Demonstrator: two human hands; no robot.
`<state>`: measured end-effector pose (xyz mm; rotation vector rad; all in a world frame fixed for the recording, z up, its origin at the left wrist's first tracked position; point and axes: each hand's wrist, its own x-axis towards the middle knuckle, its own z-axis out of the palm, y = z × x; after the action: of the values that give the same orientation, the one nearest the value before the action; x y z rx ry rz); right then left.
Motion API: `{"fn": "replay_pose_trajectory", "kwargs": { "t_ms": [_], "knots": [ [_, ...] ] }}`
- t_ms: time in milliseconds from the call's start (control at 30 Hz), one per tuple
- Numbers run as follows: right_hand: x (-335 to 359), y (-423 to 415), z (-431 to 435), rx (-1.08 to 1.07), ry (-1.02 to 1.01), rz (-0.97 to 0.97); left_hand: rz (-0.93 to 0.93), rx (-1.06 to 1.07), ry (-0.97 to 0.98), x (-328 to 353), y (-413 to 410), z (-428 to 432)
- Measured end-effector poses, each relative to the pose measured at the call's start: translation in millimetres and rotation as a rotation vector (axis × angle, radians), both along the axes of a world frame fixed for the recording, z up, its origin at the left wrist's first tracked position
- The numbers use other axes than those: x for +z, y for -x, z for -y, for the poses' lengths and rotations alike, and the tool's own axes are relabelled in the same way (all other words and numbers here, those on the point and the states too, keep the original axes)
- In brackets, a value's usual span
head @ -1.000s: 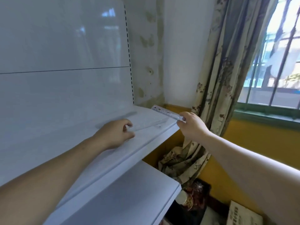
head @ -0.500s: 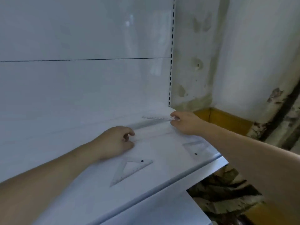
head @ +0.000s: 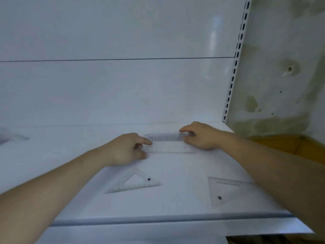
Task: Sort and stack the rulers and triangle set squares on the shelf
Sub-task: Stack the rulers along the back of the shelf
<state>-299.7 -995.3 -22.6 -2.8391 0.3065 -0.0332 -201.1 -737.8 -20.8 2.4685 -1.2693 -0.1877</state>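
The right hand (head: 200,135) pinches the right end of the far ruler (head: 165,136), a clear one with dark marks along its edge, thumb on the near side and fingers curled over the top. Whether that ruler lies flat on the shelf (head: 175,205) or is held just above it cannot be told. The left hand (head: 126,149) is curled at the left end of the near ruler (head: 170,149), with the forefinger and thumb closed on that end; the forefinger tip reaches up to the left end of the far ruler. The two rulers lie side by side, parallel to the back panel (head: 123,88), at the rear of the shelf. Nearer the front edge lie two clear set squares, well apart from each other. The left set square (head: 121,186) lies flat just in front of the left hand. The right set square (head: 226,189) lies flat, partly hidden under the right forearm. A slotted upright (head: 233,67) bounds the back panel on the right, with a stained wall (head: 281,50) beyond it.
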Motion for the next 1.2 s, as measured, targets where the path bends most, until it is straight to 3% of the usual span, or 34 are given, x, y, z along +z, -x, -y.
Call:
{"fn": "replay_pose_trajectory", "kwargs": {
  "t_ms": [133,233,433,700,1067,1200],
  "knots": [
    [0.0,-3.2,3.8,0.036,0.045,0.019,-0.021,0.022,-0.061,9.7,-1.3,-7.1],
    [-1.3,0.1,7.9,0.026,0.026,0.021,-0.051,0.073,0.017,13.4,-6.9,-7.6],
    [-1.7,37.8,31.8,-0.197,0.094,-0.061,0.032,0.088,0.155,18.7,-7.1,33.2],
    [-17.8,67.6,36.4,-0.3,0.02,0.02,0.048,0.012,-0.022,1.7,-15.8,85.7],
    [3.2,53.1,30.8,-0.274,0.028,-0.054,0.084,0.084,-0.027,6.1,-6.0,67.0],
    [26.5,17.0,-5.5,-0.134,0.087,-0.056,0.112,0.167,-0.006,10.0,9.7,24.1]
  ]
}}
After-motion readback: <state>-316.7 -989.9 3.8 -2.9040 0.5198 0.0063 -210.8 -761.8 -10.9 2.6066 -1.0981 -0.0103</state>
